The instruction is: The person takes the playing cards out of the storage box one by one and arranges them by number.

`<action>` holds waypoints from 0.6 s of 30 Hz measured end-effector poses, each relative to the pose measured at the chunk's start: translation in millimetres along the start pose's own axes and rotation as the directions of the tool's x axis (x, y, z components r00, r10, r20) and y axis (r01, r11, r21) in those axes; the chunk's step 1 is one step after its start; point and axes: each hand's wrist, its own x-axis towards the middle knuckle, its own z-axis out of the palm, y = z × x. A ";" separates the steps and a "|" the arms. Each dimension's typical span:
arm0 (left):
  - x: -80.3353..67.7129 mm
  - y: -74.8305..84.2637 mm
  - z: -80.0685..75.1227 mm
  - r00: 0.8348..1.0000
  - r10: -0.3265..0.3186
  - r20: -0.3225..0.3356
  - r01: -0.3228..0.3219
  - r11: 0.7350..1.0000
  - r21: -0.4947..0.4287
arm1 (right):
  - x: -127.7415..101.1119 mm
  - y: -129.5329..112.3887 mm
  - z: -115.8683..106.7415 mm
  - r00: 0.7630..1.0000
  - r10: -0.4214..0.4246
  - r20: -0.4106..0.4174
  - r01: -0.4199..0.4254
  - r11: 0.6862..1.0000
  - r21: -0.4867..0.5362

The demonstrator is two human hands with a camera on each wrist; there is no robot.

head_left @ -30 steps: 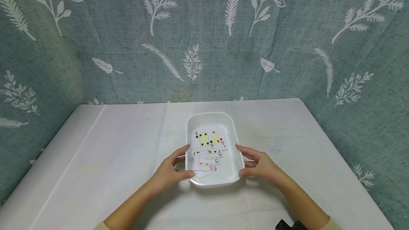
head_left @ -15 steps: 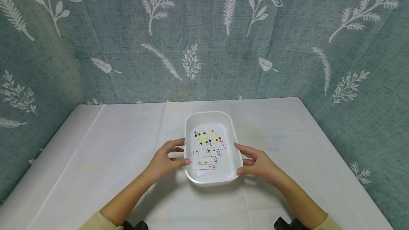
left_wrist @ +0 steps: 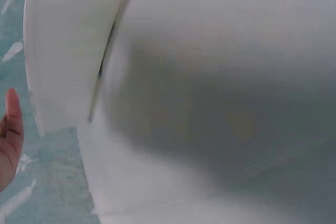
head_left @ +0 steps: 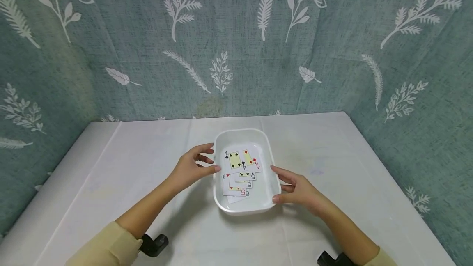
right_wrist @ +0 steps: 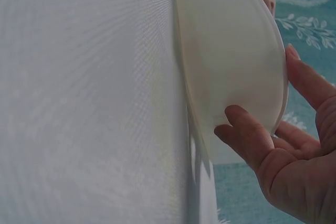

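Observation:
A white tray (head_left: pixel 246 131) stands on the white-covered table with several playing cards (head_left: pixel 236 190) lying overlapped in it, fours, fives and a six among them. My left hand (head_left: pixel 188 168) is at the tray's left side, its thumb tip by the rim and its fingers spread and slightly bent. In the left wrist view, part of this hand (left_wrist: pixel 11 137) shows at the left edge, apart from the tray wall (left_wrist: pixel 73 51). On the opposite side my right hand (head_left: pixel 301 192) holds the tray's edge. The right wrist view shows its fingertips (right_wrist: pixel 233 114) against the outer wall.
A white cloth covers the table (head_left: pixel 140 151), with a leaf-patterned green curtain (head_left: pixel 236 32) behind and at both sides. Black wrist devices (head_left: pixel 153 244) show below both forearms, near the tan sleeves (head_left: pixel 107 245).
My left hand has slid from the tray's lower left toward the back along its left side, the forearm lifting. The tray shifted very slightly, then stayed. My right hand keeps its place.

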 end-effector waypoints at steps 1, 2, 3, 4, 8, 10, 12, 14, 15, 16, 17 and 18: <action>2.5 1.0 -0.5 1.000 0.005 0.008 -0.005 1.000 0.014 | 0.1 0.0 0.6 1.000 0.002 0.000 -0.002 1.000 0.005; 5.1 2.5 -0.8 1.000 0.008 0.014 -0.009 1.000 0.029 | 0.3 0.0 1.1 1.000 0.003 0.000 -0.003 1.000 0.010; 7.8 3.7 -1.0 1.000 0.015 0.022 -0.016 0.999 0.044 | 0.6 0.1 1.5 1.000 0.001 0.001 -0.001 1.000 0.015; 10.6 5.2 -0.9 0.999 0.017 0.028 -0.019 0.998 0.053 | 0.8 0.0 1.7 1.000 0.000 0.003 -0.001 1.000 0.020; 21.2 9.2 3.3 0.998 0.034 0.055 -0.038 0.996 0.078 | 1.0 0.0 1.6 1.000 -0.005 0.007 0.005 0.999 0.039; 25.8 9.0 7.1 0.997 0.033 0.067 -0.038 0.996 0.082 | 0.8 -0.3 1.6 1.000 -0.006 0.011 0.006 0.999 0.047; 29.6 7.7 11.0 0.996 0.042 0.076 -0.050 0.994 0.100 | 0.9 -0.1 1.6 1.000 -0.008 0.012 0.008 0.999 0.052; 34.3 6.6 15.1 0.994 0.062 0.086 -0.072 0.990 0.122 | 0.8 0.1 1.5 1.000 -0.008 0.014 0.007 0.999 0.053; 36.7 6.7 16.9 0.993 0.075 0.094 -0.088 0.986 0.141 | 0.7 0.2 1.4 1.000 -0.006 0.012 0.005 0.999 0.051; 39.5 7.0 18.6 0.990 0.094 0.102 -0.110 0.981 0.161 | 0.6 0.3 1.3 1.000 -0.004 0.010 0.003 0.999 0.050; 42.3 7.9 20.3 0.987 0.112 0.112 -0.131 0.975 0.181 | 0.5 0.4 1.2 1.000 -0.002 0.008 0.002 0.999 0.049; 45.7 8.8 21.9 0.985 0.127 0.121 -0.149 0.970 0.194 | 0.4 0.4 1.1 1.000 0.000 0.006 0.000 0.999 0.046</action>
